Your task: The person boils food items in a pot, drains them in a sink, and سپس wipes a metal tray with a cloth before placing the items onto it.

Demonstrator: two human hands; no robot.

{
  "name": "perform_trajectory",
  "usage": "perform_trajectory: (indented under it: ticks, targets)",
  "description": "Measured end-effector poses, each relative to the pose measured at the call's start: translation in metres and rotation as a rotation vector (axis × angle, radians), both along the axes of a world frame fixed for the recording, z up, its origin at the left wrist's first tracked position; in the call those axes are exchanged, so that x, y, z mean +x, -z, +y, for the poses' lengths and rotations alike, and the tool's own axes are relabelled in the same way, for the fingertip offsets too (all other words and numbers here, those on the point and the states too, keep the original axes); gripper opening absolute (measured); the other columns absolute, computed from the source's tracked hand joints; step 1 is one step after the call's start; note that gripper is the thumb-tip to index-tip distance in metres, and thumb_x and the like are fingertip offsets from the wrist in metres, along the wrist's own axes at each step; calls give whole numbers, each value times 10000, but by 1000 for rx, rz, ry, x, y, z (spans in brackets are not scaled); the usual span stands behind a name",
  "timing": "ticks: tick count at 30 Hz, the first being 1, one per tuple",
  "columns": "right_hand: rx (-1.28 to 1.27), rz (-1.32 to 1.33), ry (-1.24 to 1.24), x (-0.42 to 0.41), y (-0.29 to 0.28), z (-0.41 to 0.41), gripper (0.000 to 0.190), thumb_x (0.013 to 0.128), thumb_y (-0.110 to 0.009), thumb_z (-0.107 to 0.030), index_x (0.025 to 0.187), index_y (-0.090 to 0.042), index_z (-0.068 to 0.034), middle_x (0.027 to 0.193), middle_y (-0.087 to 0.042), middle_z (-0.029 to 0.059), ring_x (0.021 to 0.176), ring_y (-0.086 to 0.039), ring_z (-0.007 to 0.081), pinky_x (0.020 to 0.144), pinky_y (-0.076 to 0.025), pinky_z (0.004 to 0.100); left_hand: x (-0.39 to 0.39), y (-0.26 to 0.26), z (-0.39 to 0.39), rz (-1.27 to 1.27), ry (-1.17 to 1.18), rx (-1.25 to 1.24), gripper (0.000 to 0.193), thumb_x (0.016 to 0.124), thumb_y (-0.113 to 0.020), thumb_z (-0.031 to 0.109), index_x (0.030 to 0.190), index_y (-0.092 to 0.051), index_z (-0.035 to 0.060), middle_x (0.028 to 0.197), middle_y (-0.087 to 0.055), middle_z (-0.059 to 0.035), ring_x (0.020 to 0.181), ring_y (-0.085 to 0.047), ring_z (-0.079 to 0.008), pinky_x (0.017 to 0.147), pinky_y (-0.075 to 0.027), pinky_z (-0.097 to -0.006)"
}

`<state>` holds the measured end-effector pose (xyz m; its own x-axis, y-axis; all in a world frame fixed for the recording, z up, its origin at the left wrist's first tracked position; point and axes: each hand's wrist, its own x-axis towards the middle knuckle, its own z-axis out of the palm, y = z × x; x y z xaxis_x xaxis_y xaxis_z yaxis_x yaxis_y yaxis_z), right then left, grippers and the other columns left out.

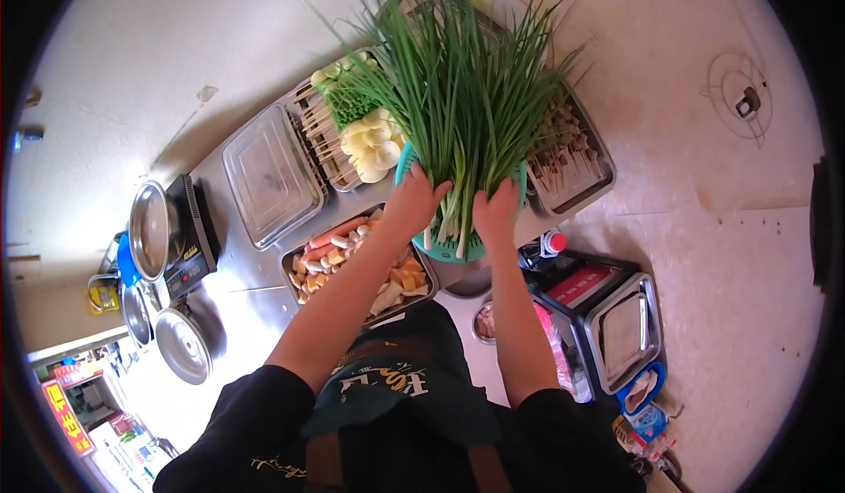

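A large bunch of green onions (462,110) lies in a teal plastic basket (439,252), the white root ends towards me and the long green leaves spreading away over the trays behind. My left hand (417,201) is closed around the bunch's left side near the white stalks, its thumb across them. On the right side, my right hand (496,210) grips the stalks close to the basket's rim. The basket's base is mostly hidden by the onions and my hands.
Left of the basket are a steel tray of skewered vegetables (370,143) and a lidded tray (274,173). Sausages and mushrooms fill a nearer tray (432,282). Right stand a skewer tray (614,179) and a red-capped bottle (556,242). An induction cooker (191,268) is far left.
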<state>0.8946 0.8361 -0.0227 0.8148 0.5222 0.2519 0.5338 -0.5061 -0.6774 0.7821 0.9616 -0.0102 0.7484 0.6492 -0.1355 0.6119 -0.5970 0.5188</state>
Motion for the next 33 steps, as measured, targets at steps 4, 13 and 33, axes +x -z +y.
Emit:
perform_trajectory:
  ticks: [4,13,33]
  targets:
    - [64,-23,-84,5,-50,-27,437,750,-547,-107,1152,-475,47,1092,-482,249,981,-524,343,829,-440,404,-20,-31,19,41,-100,-103,510,898,-547,437,1035,-459,-46,904,-608,-252,832,-623,-412,672,-518,-465]
    - [-168,306,-172,48,-7,-39,279,765,-557,-114,1002,-572,32,755,-651,209,712,-667,364,647,-514,480,-38,-31,18,-79,22,329,308,858,-616,349,928,-551,56,823,-552,-93,708,-614,-291,609,-513,-393]
    - [32,766,-114,43,2,-63,238,778,-486,-93,925,-603,54,718,-618,97,601,-590,160,516,-466,319,-45,-58,60,-304,-271,-29,218,888,-567,279,913,-634,73,663,-626,-80,609,-625,-254,571,-483,-382]
